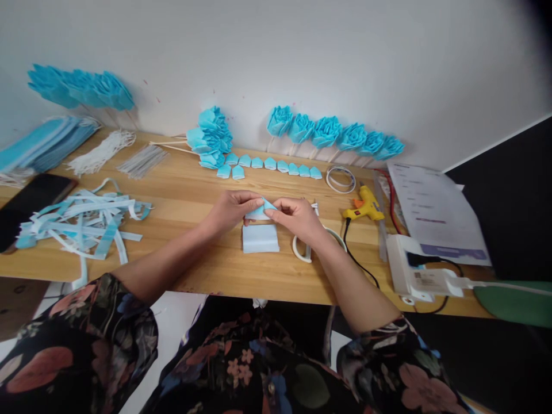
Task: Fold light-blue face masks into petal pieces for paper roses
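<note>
Left hand (232, 208) and right hand (299, 217) at the centre of the frame, both pinching one light-blue folded piece (259, 213) between thumb and fingers, flat pale-blue stack (260, 239) just below it, folded petals (269, 164) in upper centre, yellow glue gun (367, 206) at centre right.

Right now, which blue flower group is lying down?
The middle bunch, stems pointing left along the tabletop; the left group and right group rise on theirs.

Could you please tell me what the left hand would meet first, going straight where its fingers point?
Beyond the blue piece the left hand holds, probably the right hand; depth is unclear.
</note>
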Motion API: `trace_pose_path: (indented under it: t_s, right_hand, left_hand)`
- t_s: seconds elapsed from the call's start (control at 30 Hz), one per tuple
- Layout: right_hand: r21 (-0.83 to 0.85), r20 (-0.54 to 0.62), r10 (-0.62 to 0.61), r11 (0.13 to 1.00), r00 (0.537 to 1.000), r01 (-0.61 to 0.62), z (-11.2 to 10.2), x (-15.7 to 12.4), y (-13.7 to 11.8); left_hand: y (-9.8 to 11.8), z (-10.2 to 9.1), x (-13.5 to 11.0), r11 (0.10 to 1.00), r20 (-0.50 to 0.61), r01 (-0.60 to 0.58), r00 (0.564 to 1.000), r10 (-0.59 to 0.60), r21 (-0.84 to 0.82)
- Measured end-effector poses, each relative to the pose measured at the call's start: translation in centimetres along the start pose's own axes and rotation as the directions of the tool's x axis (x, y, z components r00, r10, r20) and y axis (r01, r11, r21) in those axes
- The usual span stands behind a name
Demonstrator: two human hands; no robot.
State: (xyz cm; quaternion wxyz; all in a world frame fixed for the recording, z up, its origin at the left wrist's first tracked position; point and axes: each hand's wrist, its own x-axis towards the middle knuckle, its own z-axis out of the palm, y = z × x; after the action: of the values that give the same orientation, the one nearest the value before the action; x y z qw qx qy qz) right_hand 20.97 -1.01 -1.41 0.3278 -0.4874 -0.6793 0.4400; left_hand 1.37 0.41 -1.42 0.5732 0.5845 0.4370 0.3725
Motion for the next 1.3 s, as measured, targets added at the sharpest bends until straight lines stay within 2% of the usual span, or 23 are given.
trace_pose_path:
  t_s: [0.43, 0.57, 0.7, 1.03, 1.3]
  right_hand:
    - [0.010, 0.016, 0.013, 1.000, 1.000, -0.014, 0.31, 0.01, -0.02]
    - [0.047, 0.063, -0.005, 0.999, 0.998, 0.002, 0.16, -0.11, -0.45]
    - [0.086, 0.057, -0.018, 0.996, 0.998, 0.013, -0.11, -0.14, -0.84]
    - [0.061, 0.061, -0.009, 0.998, 0.998, 0.005, 0.15, 0.06, -0.08]
    - [0.051, 0.048, 0.036, 0.998, 0.998, -0.039, 0.74, -0.02, -0.40]
  left_hand:
    - [0.48, 0.33, -0.07, 1.000, 0.007, 0.020, 1.000, -0.020, -0.005]
    - [0.31, 0.29, 0.01, 1.000, -0.003, -0.003, 1.000, 0.003, 0.024]
    - [0.09, 0.14, 0.09, 0.999, -0.003, -0.028, 1.000, 0.028, 0.035]
    - [0.55, 0.42, 0.00, 1.000, -0.009, 0.009, 1.000, -0.009, 0.017]
    - [0.15, 0.65, -0.11, 0.998, -0.029, -0.052, 0.998, 0.052, -0.021]
